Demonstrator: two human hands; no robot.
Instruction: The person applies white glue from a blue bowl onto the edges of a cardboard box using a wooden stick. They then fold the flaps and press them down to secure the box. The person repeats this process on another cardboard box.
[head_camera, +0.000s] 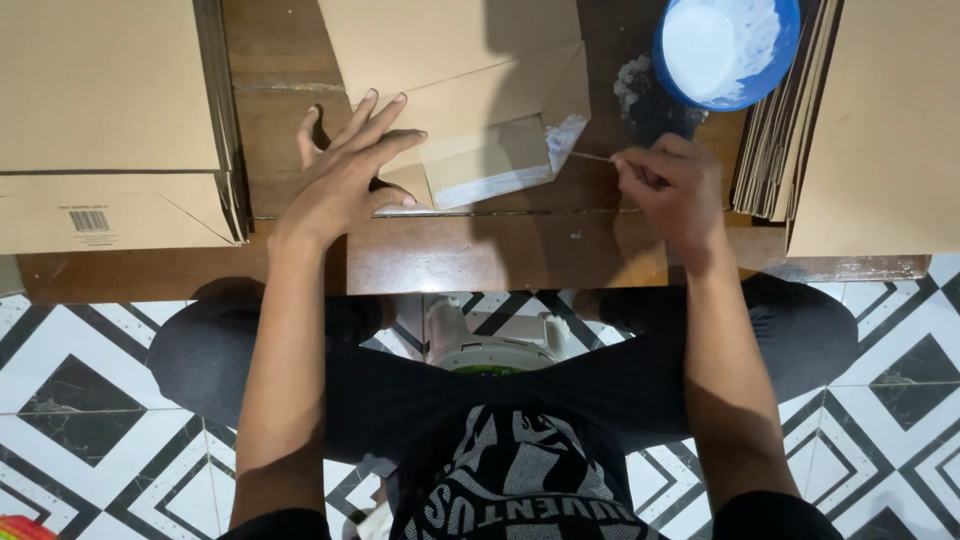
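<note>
Right hand (672, 185) pinched shut on a thin pale stick (592, 157) lying crosswise, tip at the glue-smeared flap of the flat brown cardboard box (480, 150) just leftward, left hand (350, 170) spread flat, pinning that box.

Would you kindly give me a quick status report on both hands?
Left hand flat on cardboard flap. Right hand pinching thin stick, tip at flap. Blue bowl beyond.

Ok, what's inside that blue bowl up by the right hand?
The blue bowl holds a white paste that coats its inside. The frame's top edge cuts off part of the bowl, and the paste covers its bottom.
</note>
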